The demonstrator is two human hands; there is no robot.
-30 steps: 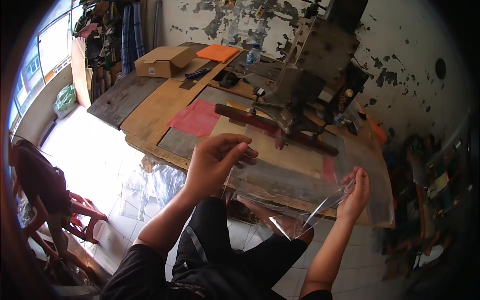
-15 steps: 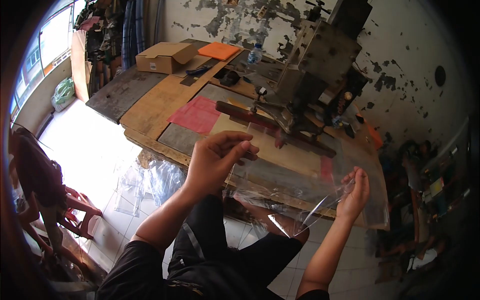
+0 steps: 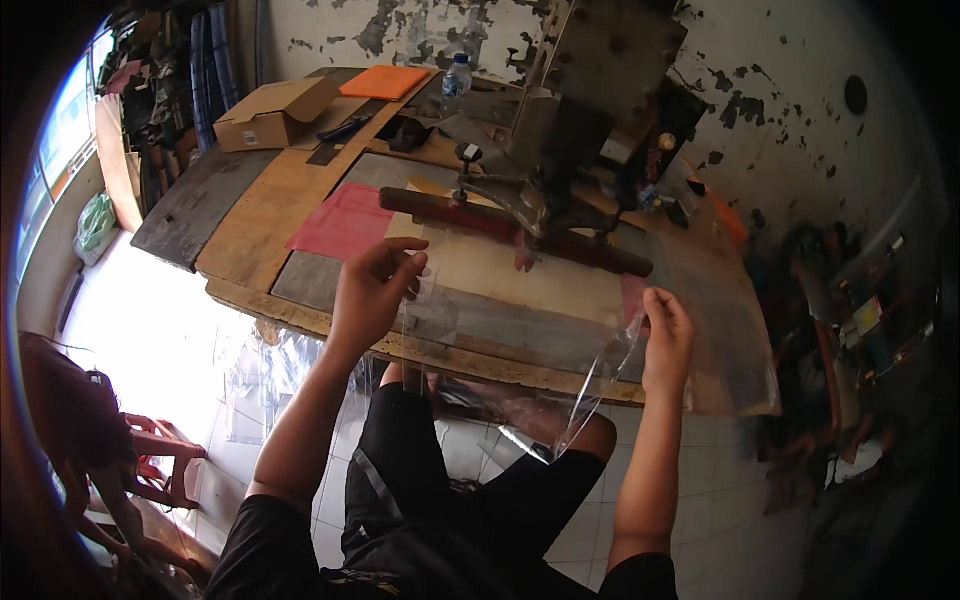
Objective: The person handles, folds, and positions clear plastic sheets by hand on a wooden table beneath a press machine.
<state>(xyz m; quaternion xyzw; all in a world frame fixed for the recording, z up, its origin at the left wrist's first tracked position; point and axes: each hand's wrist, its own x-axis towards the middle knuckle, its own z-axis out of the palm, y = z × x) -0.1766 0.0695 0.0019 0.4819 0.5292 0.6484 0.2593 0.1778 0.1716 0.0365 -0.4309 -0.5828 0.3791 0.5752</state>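
Note:
A clear plastic sheet (image 3: 592,395) is stretched between my two hands above the front edge of the work table, its lower part drooping in shiny folds over my legs. My left hand (image 3: 378,288) pinches the sheet at its left side. At the other side, my right hand (image 3: 668,338) grips it between thumb and fingers. Just beyond the sheet is the long dark-red bar (image 3: 515,230) of a heavy machine (image 3: 600,110). Under the bar lies a cream-coloured sheet (image 3: 540,275), with a pink sheet (image 3: 342,222) to its left.
On the table's far side are a cardboard box (image 3: 272,115), an orange sheet (image 3: 384,83) and a water bottle (image 3: 457,78). More clear plastic (image 3: 285,375) hangs off the front left. Another person (image 3: 75,430) is at the left by a red stool (image 3: 165,455).
My hands have moved forward relative to the table, carrying the clear plastic sheet closer to the machine's bar. The camera view has shifted a little.

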